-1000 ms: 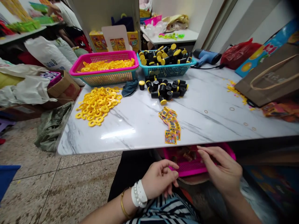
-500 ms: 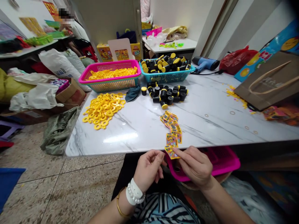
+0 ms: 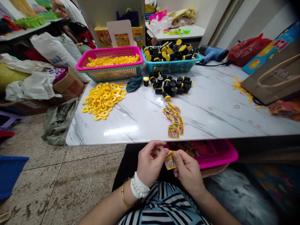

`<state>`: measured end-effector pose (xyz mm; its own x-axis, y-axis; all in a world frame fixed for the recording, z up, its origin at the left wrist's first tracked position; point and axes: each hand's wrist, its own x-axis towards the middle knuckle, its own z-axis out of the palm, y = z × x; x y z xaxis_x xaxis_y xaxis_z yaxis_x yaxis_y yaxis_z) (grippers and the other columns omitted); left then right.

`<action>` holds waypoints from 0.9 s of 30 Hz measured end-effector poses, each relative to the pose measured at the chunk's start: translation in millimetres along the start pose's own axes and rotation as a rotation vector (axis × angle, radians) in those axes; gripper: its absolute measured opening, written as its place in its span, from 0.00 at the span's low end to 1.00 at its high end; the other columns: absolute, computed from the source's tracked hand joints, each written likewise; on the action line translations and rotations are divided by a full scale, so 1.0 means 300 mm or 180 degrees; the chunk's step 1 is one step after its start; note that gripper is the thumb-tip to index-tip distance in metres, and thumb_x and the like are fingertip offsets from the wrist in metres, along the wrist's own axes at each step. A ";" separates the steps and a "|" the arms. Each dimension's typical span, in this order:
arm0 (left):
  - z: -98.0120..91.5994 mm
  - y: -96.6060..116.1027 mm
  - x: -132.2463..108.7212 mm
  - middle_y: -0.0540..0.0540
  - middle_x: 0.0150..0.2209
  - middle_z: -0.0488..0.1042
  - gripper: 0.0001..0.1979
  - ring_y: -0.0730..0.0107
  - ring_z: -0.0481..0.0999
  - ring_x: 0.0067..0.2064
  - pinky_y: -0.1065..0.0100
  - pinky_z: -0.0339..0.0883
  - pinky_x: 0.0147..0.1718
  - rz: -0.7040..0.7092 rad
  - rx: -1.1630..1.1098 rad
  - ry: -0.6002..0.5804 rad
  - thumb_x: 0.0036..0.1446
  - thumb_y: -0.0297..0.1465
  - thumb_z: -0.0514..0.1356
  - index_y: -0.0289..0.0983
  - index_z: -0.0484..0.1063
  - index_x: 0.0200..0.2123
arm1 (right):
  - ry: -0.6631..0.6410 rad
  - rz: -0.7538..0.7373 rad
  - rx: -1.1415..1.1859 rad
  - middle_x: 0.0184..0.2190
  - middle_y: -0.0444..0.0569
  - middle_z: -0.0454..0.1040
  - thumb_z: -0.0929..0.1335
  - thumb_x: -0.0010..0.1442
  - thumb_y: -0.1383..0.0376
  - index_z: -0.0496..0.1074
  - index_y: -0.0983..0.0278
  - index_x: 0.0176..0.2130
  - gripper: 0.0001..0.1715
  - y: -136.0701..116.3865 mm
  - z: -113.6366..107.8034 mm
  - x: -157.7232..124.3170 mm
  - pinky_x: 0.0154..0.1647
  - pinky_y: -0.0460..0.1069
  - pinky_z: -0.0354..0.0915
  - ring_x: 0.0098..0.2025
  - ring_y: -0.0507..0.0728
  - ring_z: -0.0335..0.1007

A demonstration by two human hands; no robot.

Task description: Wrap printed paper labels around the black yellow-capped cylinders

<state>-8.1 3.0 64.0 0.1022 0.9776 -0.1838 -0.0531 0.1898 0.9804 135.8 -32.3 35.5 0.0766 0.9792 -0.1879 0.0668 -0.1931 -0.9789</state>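
A small yellow printed sticker (image 3: 170,162) is held in front of the table edge, above my lap. My right hand (image 3: 188,170) pinches its right side between thumb and fingers. My left hand (image 3: 151,162), with a white band and beads at the wrist, is closed on the sticker's upper left corner. More printed stickers (image 3: 173,132) lie overlapping in a curved row on the marble-patterned table (image 3: 140,125). Beyond them lies a heap of black cylinders with yellow caps (image 3: 172,90). A pile of yellow rings (image 3: 103,101) is at the left.
At the back of the table stand a pink basket (image 3: 78,66) of yellow parts and a blue basket (image 3: 172,67) of black cylinders. A blue heat gun (image 3: 213,53) and a brown paper bag (image 3: 274,79) are on the right. Under the table edge is a pink tray (image 3: 231,153).
My right hand has lifted the nearest sticker off the table edge and brought it down towards my lap. My left hand has come in to grip its corner. The view has tilted down.
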 end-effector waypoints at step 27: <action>-0.057 -0.028 -0.043 0.43 0.29 0.77 0.07 0.76 0.67 0.24 0.75 0.62 0.23 0.0388 0.0514 0.0155 0.53 0.31 0.65 0.35 0.80 0.34 | 0.0835 -0.2341 -0.2036 0.19 0.43 0.68 0.62 0.69 0.62 0.69 0.62 0.27 0.19 0.047 0.038 0.030 0.23 0.44 0.60 0.20 0.50 0.66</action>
<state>-26.0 -9.8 56.8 0.0564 0.9965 -0.0623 0.0983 0.0566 0.9935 126.1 -25.3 19.0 0.0128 0.8389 0.5441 0.7007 0.3807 -0.6034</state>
